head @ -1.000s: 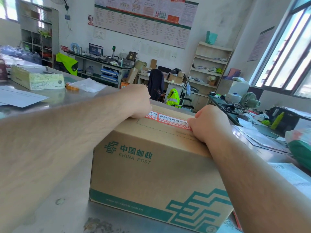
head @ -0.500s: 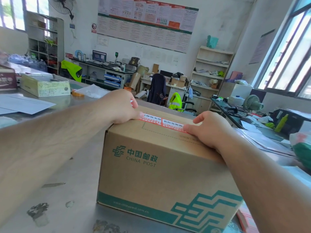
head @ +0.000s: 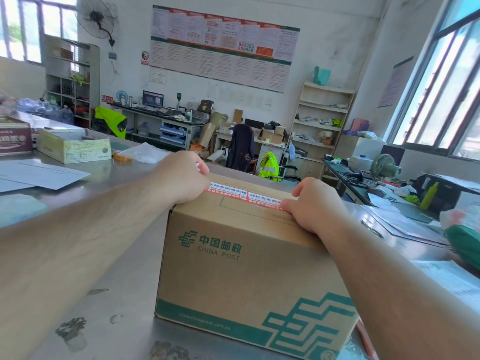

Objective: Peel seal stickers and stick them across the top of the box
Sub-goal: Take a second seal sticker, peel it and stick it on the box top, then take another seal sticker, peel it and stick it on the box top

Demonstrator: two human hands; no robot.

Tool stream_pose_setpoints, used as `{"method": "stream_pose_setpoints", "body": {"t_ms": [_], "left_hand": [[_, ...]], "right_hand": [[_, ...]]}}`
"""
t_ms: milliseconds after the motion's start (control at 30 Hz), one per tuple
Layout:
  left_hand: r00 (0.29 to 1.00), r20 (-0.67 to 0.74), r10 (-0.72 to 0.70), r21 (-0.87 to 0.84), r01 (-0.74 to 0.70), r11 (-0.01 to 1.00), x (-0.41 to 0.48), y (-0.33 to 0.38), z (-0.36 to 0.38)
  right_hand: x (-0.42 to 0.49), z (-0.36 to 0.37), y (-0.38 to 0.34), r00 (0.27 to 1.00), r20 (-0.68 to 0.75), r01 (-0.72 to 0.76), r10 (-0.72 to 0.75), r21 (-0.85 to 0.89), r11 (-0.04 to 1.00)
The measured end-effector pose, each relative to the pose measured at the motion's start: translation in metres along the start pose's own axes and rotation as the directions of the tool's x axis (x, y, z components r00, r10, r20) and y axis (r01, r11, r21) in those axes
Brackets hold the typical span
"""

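A brown China Post cardboard box stands on the steel table. A red-and-white seal sticker lies across its top. My left hand is at the box's top left edge, fingers curled, pinching the sticker's left end, a bit of which sticks up by the knuckles. My right hand rests on the top right, its fingertips pressing the sticker's right end down, thumb raised. The ends of the sticker are hidden under both hands.
On the steel table to the left lie white sheets, a pale carton, a tape roll and a plastic bag. Papers and a green-white bag sit to the right. Desks and shelves fill the room behind.
My right hand has gone from a curled fist to flatter fingers pressing the sticker, thumb lifted. The left hand keeps its pinch at the left end. The view has shifted slightly.
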State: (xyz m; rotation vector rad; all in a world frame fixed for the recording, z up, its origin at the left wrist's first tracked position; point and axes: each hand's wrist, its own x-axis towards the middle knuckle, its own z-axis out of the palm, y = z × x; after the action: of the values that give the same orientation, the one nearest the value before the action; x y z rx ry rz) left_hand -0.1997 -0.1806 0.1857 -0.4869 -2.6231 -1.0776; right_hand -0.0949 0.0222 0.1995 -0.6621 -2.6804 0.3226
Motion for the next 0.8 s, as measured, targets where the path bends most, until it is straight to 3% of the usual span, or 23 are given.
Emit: {"method": "stream_pose_setpoints", "body": {"t_ms": [100,200,333,433,600,800], "left_hand": [[0.999,-0.045,0.003,-0.062,-0.006,0.998,-0.008,0.006,-0.005],[0.991,-0.123,-0.056,-0.245,0.024,0.969,-0.024,0.01,-0.016],[0.989,-0.126,-0.075,-0.408,0.017,0.913,-0.071,0.009,-0.025],[0.997,-0.064,-0.038,-0.452,0.005,0.892,-0.114,0.006,-0.018],[0.998,0.059,-0.016,-0.504,0.044,0.862,-0.153,-0.007,0.013],[0.964,0.213,0.16,-0.528,-0.024,0.849,-0.191,-0.005,0.071]], "right_hand": [[-0.007,-0.005,-0.002,0.999,-0.053,0.004,0.001,0.082,0.997],[-0.022,-0.011,0.001,0.989,-0.145,0.015,0.011,0.18,0.983],[-0.064,-0.01,0.006,0.954,-0.299,0.074,0.02,0.3,0.951],[-0.102,0.003,0.01,0.941,-0.337,0.102,0.022,0.347,0.932],[-0.143,0.032,0.026,0.96,-0.272,0.06,0.066,0.429,0.901],[-0.168,0.061,0.068,0.955,-0.265,-0.016,0.134,0.406,0.914]]}}
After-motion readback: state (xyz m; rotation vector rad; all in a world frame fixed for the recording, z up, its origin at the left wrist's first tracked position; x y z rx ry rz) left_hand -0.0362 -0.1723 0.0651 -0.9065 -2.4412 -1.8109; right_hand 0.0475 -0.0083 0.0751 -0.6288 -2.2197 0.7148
